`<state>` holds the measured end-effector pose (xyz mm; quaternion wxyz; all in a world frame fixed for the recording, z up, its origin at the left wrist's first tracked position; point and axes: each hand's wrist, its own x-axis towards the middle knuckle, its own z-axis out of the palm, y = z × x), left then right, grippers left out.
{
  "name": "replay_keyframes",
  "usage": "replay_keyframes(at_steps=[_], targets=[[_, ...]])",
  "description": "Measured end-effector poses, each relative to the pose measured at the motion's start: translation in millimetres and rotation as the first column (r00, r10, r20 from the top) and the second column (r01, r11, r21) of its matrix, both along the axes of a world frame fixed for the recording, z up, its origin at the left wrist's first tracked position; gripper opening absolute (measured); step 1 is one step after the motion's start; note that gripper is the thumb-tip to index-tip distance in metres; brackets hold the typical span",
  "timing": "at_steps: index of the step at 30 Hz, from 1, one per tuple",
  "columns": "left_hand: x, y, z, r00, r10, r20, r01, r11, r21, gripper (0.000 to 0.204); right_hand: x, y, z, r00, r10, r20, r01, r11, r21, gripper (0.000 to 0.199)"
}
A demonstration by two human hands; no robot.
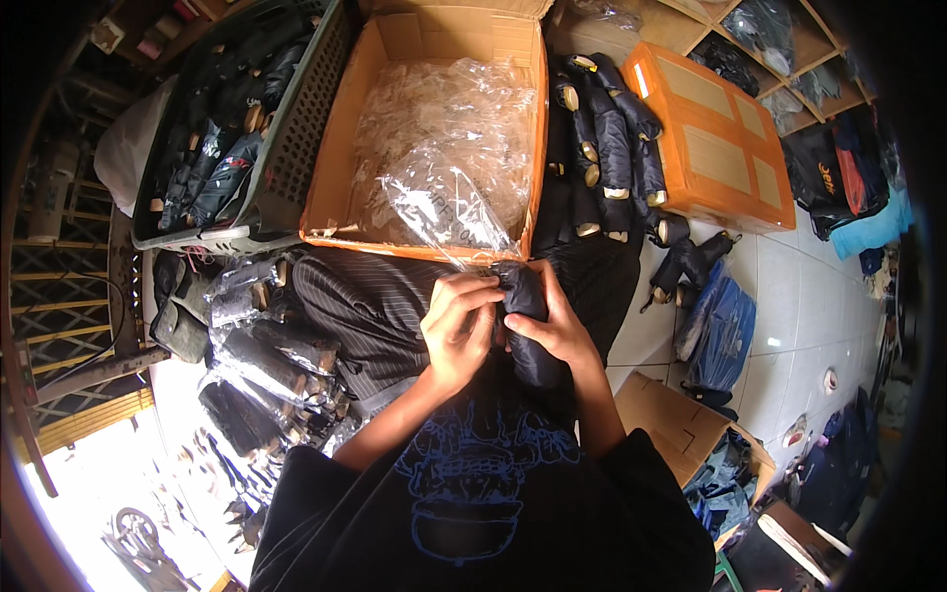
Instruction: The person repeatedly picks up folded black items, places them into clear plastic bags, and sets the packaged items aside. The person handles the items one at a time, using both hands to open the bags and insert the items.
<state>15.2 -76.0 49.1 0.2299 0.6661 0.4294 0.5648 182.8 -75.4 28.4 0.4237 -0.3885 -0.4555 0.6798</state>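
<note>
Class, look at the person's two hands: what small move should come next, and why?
Probably the left hand should reach for a clear plastic sleeve in the open carton while the right hand holds the black bundle. That bundle shows no clear wrap over it, whereas wrapped bundles at the person's left have shiny plastic around them, and the sleeves lie directly ahead.

A blue line drawing (466, 505) marks the black T-shirt (602, 523), worn with pinstriped trousers (340, 311).
</note>
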Motion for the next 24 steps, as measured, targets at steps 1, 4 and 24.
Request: replay_keyframes(at_steps=[1,4,24], targets=[[0,1,2,1.000,-0.008,-0.017,0.009,0.999,0.041,0.024,0,0,-2,1.000,-0.012,0.009,0.011,1.000,0.017,0.067],[3,-2,2,0.998,-0.026,-0.051,0.031,0.994,0.108,0.022,-2,1,-2,0.998,-0.043,0.046,0.038,0.994,0.100,0.066],[-10,9,19,0.596,0.128,0.793,0.599,0.587,-0.545,0.052,-25,-5,38,0.929,0.095,-0.358,-0.215,0.924,-0.315,0.084]])
